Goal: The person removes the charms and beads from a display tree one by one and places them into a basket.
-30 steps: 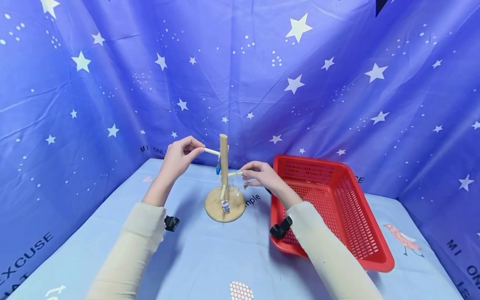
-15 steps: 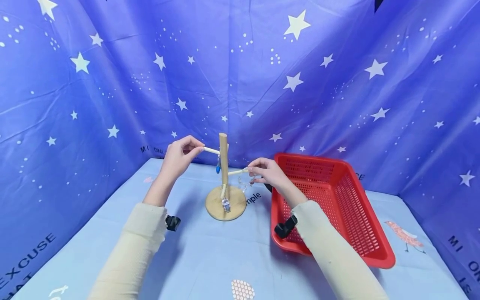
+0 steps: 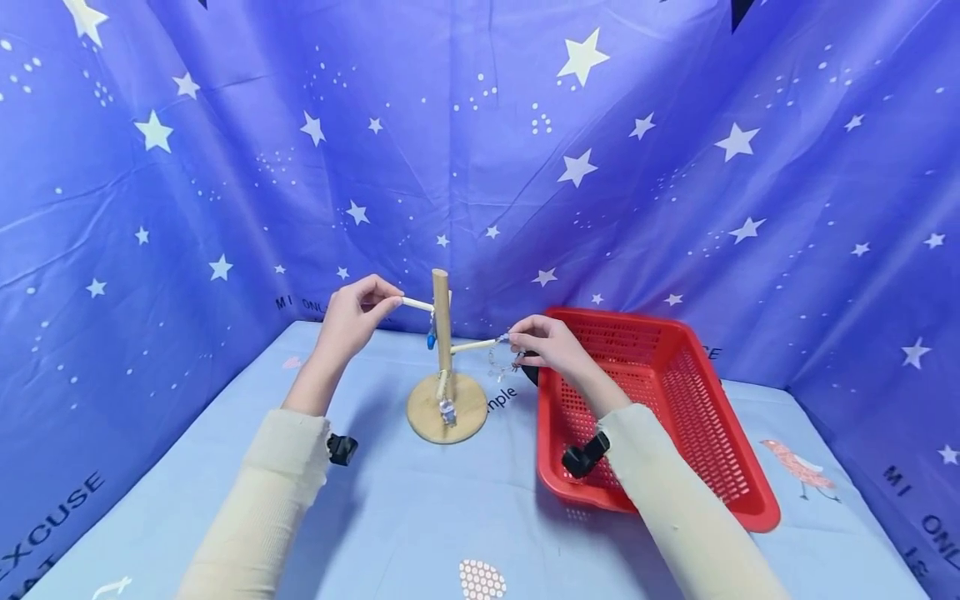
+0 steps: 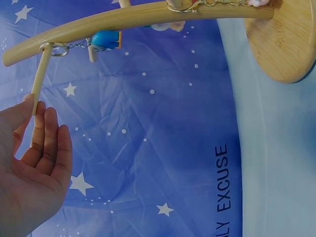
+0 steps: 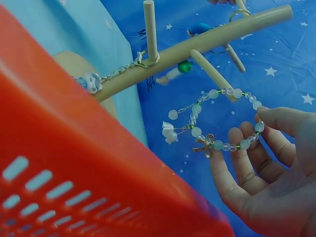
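A wooden stand [image 3: 442, 325] with a round base and several pegs stands mid-table. My left hand [image 3: 355, 312] pinches the tip of its upper left peg [image 4: 39, 79] between thumb and fingers. On that peg hangs a keychain with a blue figure [image 4: 104, 39]. My right hand [image 3: 551, 346] pinches a bracelet [image 5: 217, 144] of pale and green beads, with a gold bow and a white flower charm. The bracelet overlaps the tip of the right peg [image 5: 212, 74] in the right wrist view. Another keychain [image 3: 447, 411] hangs from the low front peg.
A red plastic basket [image 3: 546, 417] with perforated walls sits right of the stand, under my right forearm. A green-topped charm [image 5: 185, 66] shows behind the post. A blue star-patterned curtain [image 3: 510, 167] rises behind the light blue tablecloth [image 3: 405, 517].
My right hand has moved right, drawing the bracelet along the right peg to its tip and baring more of the peg. My left hand keeps its hold on the upper left peg.
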### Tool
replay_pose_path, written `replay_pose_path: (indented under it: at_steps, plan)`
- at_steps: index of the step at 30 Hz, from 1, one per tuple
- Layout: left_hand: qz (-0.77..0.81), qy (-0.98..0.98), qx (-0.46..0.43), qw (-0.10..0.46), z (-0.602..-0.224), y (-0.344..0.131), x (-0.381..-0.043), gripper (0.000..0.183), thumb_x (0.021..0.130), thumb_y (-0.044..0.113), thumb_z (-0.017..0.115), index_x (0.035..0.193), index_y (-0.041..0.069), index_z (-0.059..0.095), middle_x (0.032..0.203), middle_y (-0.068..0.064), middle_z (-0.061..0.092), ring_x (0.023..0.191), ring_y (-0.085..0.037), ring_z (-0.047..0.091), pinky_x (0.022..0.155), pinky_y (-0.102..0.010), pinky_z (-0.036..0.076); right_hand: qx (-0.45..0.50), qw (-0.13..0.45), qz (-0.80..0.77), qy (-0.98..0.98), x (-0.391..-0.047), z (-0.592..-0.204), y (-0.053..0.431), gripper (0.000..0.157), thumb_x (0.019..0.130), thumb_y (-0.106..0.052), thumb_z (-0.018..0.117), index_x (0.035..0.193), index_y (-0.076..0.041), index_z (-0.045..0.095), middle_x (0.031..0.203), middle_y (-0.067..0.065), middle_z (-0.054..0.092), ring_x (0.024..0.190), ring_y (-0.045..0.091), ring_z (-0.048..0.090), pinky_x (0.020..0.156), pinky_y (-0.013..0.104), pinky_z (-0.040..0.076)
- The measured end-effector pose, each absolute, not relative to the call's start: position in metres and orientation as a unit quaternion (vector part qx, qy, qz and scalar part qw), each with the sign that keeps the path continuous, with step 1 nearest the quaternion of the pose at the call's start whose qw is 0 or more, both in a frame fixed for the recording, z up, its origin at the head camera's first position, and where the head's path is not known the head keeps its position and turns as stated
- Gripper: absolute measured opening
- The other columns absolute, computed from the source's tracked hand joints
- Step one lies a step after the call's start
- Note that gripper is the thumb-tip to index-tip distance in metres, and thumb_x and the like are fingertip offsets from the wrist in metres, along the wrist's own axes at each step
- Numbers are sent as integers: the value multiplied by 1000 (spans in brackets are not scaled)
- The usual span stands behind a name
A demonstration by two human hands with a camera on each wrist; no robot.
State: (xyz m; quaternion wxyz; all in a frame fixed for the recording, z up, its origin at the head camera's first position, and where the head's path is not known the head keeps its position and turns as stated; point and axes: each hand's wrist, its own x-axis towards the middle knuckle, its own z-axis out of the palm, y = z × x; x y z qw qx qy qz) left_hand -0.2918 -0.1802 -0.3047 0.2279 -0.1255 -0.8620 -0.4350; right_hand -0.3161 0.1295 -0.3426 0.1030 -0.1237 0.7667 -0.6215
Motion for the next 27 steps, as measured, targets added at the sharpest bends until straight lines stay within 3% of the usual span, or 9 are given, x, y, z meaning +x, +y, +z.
replay_pose_path:
  at_steps: [9,14,27]
  plan:
    - [-438,-861,-126,225,-305,-183,-292,13,96,20,68,101,8,72,93,-14,73,76,-19,58,61,-25,41,-129,76,-607,781,-317,-337,145,27,98,-14,63,117,5,60,91,0,62,86,12,64,81,26,60]
    - [-437,-864,-125,219,-306,-184,-292,14,96,21,67,102,9,72,94,-12,73,77,-20,57,62,-26,42,-123,71,-608,781,-316,-335,158,27,98,-15,63,117,3,59,92,0,62,83,10,64,80,26,60]
    - [-442,-858,-130,225,-307,-182,-290,13,96,20,68,101,9,72,94,-13,74,80,-19,60,63,-27,42,-106,32,-574,811,-312,-322,196,34,99,-17,62,122,7,56,97,-1,65,92,7,66,84,23,59]
